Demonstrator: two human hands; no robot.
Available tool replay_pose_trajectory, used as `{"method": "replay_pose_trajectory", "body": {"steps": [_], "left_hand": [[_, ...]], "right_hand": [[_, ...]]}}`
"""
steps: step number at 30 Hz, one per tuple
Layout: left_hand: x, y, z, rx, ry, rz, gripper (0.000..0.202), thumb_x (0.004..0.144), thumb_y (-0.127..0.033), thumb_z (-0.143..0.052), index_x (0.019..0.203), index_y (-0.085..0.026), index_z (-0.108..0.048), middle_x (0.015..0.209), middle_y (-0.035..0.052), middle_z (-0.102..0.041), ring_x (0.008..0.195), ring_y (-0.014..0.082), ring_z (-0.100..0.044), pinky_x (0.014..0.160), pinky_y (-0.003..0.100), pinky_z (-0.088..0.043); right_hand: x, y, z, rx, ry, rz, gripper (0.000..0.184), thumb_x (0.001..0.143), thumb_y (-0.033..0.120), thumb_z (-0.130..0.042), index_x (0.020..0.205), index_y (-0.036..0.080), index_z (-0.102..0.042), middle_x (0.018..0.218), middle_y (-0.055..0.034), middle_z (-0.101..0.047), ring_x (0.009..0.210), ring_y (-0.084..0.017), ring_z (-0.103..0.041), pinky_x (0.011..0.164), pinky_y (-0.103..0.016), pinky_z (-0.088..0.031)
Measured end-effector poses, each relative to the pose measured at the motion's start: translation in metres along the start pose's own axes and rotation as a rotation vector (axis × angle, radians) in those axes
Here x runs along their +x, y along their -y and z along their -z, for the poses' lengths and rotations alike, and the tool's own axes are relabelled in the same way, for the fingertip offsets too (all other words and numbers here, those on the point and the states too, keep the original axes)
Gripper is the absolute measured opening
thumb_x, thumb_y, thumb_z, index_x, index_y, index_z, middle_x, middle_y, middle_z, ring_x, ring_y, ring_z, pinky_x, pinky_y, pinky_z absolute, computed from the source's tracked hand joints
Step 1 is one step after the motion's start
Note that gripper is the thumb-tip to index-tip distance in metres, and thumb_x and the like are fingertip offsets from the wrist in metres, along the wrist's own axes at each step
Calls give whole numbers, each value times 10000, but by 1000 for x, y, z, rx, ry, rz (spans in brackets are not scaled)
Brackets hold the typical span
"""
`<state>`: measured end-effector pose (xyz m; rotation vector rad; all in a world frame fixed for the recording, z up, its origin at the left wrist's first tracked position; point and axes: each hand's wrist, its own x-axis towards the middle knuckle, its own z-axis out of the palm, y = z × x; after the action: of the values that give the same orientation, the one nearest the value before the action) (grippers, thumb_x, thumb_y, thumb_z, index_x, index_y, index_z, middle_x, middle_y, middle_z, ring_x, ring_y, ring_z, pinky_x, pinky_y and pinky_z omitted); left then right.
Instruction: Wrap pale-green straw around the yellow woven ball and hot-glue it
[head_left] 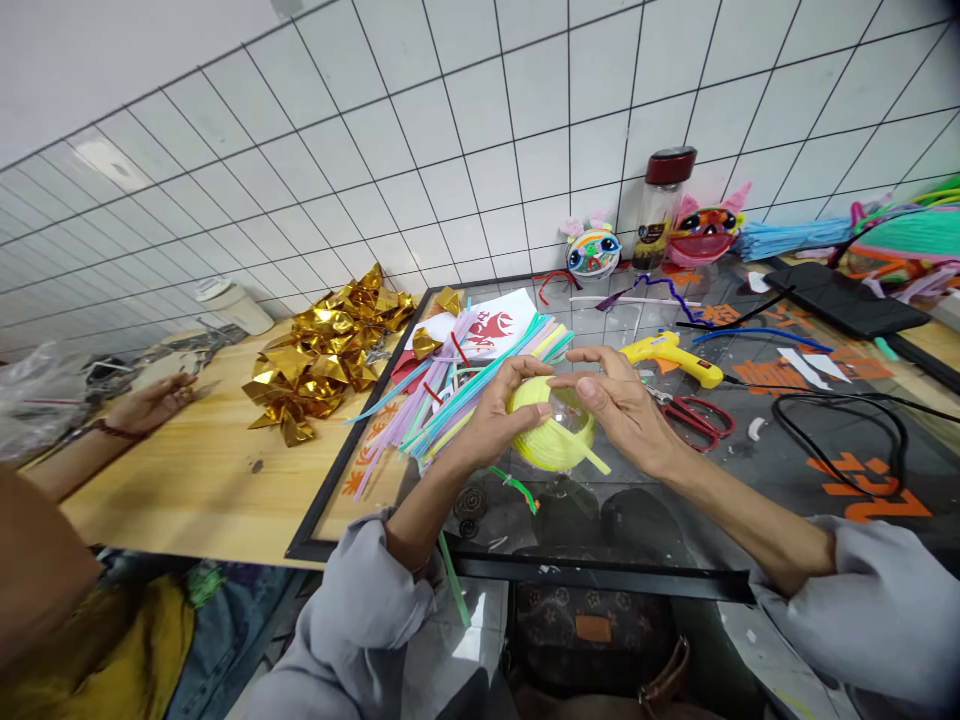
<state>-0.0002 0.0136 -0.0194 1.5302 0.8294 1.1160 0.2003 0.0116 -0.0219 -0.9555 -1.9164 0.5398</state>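
Note:
A clear plastic ball wrapped in yellow pipe cleaners [551, 448] is between my two hands, above the dark table mat. Its clear surface shows through a gap on the upper right, and one yellow end sticks out at the lower right. My left hand [504, 412] grips the ball's left side, thumb across the front and fingers over the top. My right hand [622, 405] closes on the upper right side, its thumb and fingertips at the yellow strands. A yellow hot glue gun [671, 358] and red-handled scissors [694, 420] lie just beyond my right hand.
Pastel pipe cleaners [457, 400] lie in a bundle left of the ball. Gold foil pieces [322, 350] are piled further left, near another person's hand [154, 405]. Along the wall stand a bottle [656, 215] and two decorated faces. A black cable [840, 400] loops at right, below a phone [847, 300].

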Motion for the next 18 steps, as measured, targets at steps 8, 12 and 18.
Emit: {"method": "replay_pose_trajectory", "body": {"steps": [8,12,18], "left_hand": [[-1,0,-1,-54,-1,20,426,762,-344,-758,1115,-232,-547,1205,42,-589,1129,222,-556,979,330,-447],[-1,-1,0,-49,0,19,424,762,-347,-764,1107,-231,-547,1233,49,-594,1199,241,-546,1041,362,-436],[0,-1,0,-27,-13,20,421,754,-338,-758,1108,-229,-558,1233,50,-586,1181,235,-533,1012,340,-433]], "right_hand": [[-3,9,0,-191,-4,205,569,1049,566,-301,1147,271,-777,1309,-133,-603,1266,-311,-517,1025,-547,-383],[-4,13,-1,-165,19,203,550,1055,552,-303,1137,284,-777,1309,-120,-607,1267,-299,-522,1030,-532,-380],[-4,8,-4,-103,-18,136,579,1051,578,-293,1179,262,-760,1303,-132,-606,1273,-299,-524,1032,-536,-383]]}}
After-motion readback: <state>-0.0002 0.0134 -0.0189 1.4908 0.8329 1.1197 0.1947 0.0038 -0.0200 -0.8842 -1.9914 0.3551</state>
